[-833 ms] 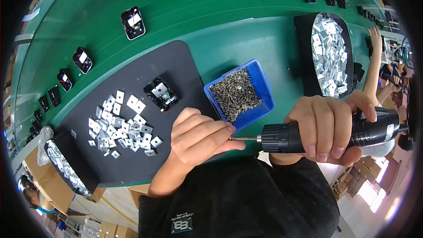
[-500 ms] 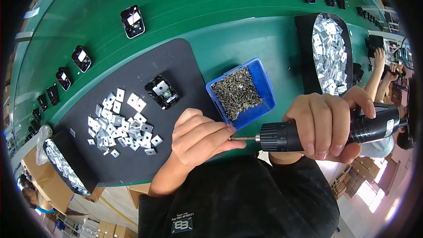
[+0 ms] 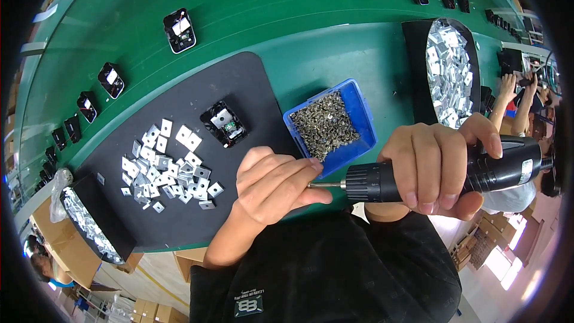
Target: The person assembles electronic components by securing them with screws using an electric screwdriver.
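Note:
A black electric screwdriver (image 3: 496,170) lies nearly level in my right hand (image 3: 431,167), its fingers wrapped round the body. Its thin metal bit (image 3: 327,185) points left to my left hand (image 3: 278,185), which is closed with the fingertips at the bit's tip. Whatever those fingers pinch is hidden. Just beyond both hands stands a blue bin (image 3: 366,121) partly filled with small screws (image 3: 323,127). Left of the bin, a black plastic housing (image 3: 223,124) with a circuit board and a metal plate inside lies on the dark mat (image 3: 239,75).
Loose silvery square plates (image 3: 170,170) are heaped on the mat's left. Black boxes of such plates stand at right (image 3: 448,72) and lower left (image 3: 89,221). More housings (image 3: 179,30) line the green belt (image 3: 269,0) at the back. Another person's arms (image 3: 508,96) show far right.
The screwdriver and my right hand have shifted slightly left and up. The bit's tip has come a little further in toward my left fingers, which stay closed.

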Demonstrator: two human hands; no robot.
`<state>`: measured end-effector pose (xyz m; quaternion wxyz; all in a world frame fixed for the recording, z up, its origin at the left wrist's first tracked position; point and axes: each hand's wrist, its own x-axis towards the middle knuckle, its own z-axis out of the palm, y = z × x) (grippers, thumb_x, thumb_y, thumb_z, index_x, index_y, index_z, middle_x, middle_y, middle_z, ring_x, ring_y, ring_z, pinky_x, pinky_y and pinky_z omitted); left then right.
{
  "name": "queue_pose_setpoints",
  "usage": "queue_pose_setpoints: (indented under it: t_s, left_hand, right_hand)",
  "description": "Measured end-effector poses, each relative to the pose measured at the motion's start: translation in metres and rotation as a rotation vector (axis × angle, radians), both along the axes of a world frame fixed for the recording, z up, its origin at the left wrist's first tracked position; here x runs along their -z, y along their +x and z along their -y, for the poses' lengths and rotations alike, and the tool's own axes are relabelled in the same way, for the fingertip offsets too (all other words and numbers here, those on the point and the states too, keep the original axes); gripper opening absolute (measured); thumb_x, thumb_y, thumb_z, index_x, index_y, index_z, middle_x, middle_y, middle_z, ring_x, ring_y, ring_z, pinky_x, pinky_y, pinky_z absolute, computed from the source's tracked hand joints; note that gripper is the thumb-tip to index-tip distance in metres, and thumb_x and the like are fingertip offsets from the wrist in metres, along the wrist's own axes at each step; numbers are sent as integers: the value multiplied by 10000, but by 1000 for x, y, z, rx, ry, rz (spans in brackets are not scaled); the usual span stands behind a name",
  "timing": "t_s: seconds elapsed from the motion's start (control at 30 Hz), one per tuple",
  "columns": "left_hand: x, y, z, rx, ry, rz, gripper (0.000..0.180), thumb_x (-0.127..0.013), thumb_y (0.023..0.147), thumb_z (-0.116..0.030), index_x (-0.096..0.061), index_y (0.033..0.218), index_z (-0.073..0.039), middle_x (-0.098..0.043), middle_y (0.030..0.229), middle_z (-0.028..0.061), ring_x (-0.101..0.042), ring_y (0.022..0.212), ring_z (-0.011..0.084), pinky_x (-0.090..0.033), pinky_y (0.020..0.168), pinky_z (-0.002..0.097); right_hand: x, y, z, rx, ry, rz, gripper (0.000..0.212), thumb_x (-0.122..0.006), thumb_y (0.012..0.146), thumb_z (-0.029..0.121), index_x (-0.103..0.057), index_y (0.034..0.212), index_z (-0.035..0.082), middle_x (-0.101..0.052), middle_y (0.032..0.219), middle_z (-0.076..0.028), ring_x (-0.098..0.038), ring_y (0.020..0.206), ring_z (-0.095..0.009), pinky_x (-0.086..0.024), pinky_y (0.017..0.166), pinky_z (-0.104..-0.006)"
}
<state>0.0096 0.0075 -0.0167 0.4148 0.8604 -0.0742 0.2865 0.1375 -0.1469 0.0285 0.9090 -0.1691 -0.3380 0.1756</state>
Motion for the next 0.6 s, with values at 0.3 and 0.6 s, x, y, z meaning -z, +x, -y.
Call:
queue_pose_setpoints:
  t_s: [0.3, 0.6]
  left_hand:
    - [6, -25, -52, -352, 263, -312, 950, -876, 604, -434, -487, 1350, 7, -569, 1328, 162, -547, 1178, 320, -365, 980, 433]
    - [26, -16, -60, -364, 128, -501, 851, -885, 569, -97, -496, 1322, -21, -547, 1343, 168, -519, 1235, 355, -403, 1048, 418]
  right_hand:
    - [2, -4, -3, 64, -99, -38, 558, -722, 866, 146, -417, 1334, 127, -602, 729, 4, -607, 591, -93, -538, 568, -240]
    - [-1, -6, -7, 88, -117, 20, 617, -747, 856, 143, -393, 1361, 134, -592, 705, 5, -602, 578, -95, -537, 574, -251]
